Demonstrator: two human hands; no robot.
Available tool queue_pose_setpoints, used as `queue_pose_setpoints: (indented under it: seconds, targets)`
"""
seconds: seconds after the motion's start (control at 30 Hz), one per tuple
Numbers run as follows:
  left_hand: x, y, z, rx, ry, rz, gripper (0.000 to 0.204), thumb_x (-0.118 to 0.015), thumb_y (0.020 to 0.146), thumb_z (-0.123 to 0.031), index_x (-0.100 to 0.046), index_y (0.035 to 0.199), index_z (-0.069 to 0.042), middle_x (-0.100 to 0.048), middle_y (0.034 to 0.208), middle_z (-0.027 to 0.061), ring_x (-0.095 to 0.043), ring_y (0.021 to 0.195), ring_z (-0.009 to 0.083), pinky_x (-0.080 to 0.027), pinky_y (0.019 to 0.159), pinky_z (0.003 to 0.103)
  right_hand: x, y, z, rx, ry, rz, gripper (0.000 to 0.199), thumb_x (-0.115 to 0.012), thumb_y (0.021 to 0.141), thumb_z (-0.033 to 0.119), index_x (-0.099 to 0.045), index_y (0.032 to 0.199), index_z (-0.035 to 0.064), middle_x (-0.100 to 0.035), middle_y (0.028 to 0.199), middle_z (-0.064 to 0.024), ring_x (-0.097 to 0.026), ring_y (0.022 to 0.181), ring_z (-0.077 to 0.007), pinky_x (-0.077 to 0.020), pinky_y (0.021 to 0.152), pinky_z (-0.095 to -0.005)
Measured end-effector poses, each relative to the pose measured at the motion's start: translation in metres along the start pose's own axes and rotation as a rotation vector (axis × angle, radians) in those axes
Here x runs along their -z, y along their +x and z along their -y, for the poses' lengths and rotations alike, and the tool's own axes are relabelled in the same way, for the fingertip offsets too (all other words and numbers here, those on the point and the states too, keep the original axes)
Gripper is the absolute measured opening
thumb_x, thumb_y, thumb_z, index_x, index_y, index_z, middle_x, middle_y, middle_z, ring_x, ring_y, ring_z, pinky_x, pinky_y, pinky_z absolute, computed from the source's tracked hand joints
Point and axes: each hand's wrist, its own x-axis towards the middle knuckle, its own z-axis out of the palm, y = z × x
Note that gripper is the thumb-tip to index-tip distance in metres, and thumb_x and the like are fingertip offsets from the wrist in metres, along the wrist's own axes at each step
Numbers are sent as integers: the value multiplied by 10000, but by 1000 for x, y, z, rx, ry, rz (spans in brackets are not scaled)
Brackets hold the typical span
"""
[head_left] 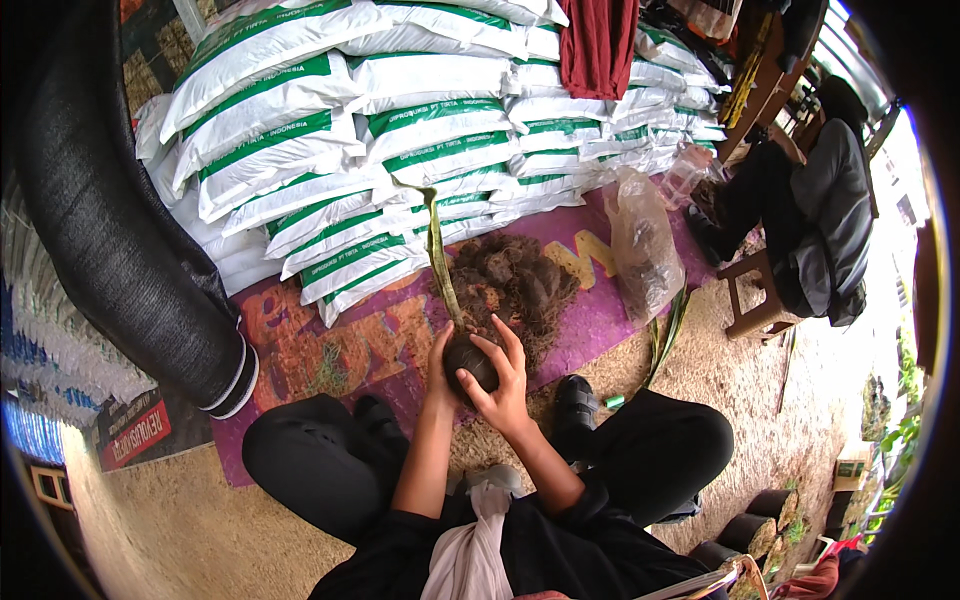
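Observation:
A plant [469,362] with a dark brown, smooth, round base stands upright between my hands; it looks like a sprouted coconut, though I cannot be sure. From its top rises one long green and yellowish leaf shoot [438,250], bent over at the tip. My left hand [438,362] is closed around the base's left side, partly hidden by it. My right hand [505,376] wraps the right side, thumb across the front and fingers over the top. Just beyond lies a heap of brown fibrous clumps [520,275] on the purple sheet [590,335].
Stacked white and green sacks [440,130] form a wall ahead. A clear plastic bag [645,245] and cut green leaves [668,340] lie to the right. A large black roll [120,200] stands left. Another person [825,200] sits on a brown stool [757,295] at far right.

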Motion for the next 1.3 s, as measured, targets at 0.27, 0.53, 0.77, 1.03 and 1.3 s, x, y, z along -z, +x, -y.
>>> queue_pose_setpoints:
  seconds: [0.27,0.53,0.77,1.03,1.3]
  targets:
    - [-24,-5,4,-280,284,-102,553,-401,950,-478,-507,1279,-46,-601,1177,117,-570,1100,244,-422,998,388,0,2,-18,-346,452,-135,711,-816,638,158,-498,1252,-11,-554,1193,-174,-562,1106,-268,-436,956,-369]
    - [-3,2,17,-120,210,-71,407,-476,914,-432,-609,1013,-60,-638,1001,82,-644,871,189,-554,761,341,-1,-4,0,30,-177,-59,550,-714,748,255,-545,1217,24,-525,1270,-166,-459,1223,-353,-265,1056,-520]
    - [7,6,19,-250,437,-284,426,-460,947,-412,-594,1124,-49,-633,1054,82,-629,932,176,-513,828,324,-2,-1,-18,-177,91,-12,579,-735,749,240,-518,1227,-4,-536,1228,-192,-510,1162,-349,-349,1017,-461]
    - [-17,5,31,-333,452,-239,548,-422,952,-463,-528,1261,-23,-560,1249,125,-543,1140,233,-400,1001,361,1,-5,-29,-423,638,-186,626,-789,701,141,-498,1235,-4,-593,1152,-136,-582,1045,-201,-462,920,-351]
    - [12,14,37,-53,69,-47,363,-510,918,-412,-603,1038,-82,-621,943,69,-629,825,176,-541,705,317,-1,-4,-22,69,-231,-45,544,-698,755,307,-551,1206,41,-554,1248,-108,-494,1182,-296,-221,1074,-526]
